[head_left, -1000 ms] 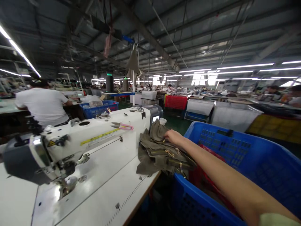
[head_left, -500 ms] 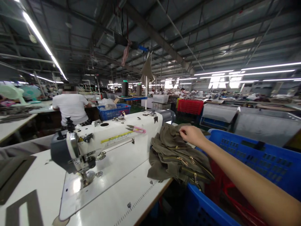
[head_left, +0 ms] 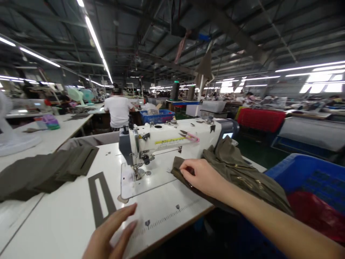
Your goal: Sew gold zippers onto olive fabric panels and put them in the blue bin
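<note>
My right hand (head_left: 201, 176) pinches the edge of an olive zippered garment (head_left: 239, 172) and draws it over the white sewing table (head_left: 67, 223). The garment's brass zippers show faintly near the table's right end. My left hand (head_left: 110, 233) hovers open at the table's front edge, holding nothing. It is nearest to a dark olive slotted fabric strip (head_left: 101, 198). Beyond that strip stands the white industrial sewing machine (head_left: 167, 138), its presser foot (head_left: 138, 173) a short way left of the garment.
Olive fabric pieces (head_left: 45, 172) lie on the table's left part, and pink-handled thread snips (head_left: 190, 136) rest on the machine. A blue crate (head_left: 307, 172) holding red plastic stands at right. A co-worker in a white shirt (head_left: 118, 111) sits beyond the machine.
The view has swung left. My right hand has moved left, bringing the garment's edge onto the table. My left hand has come into view.
</note>
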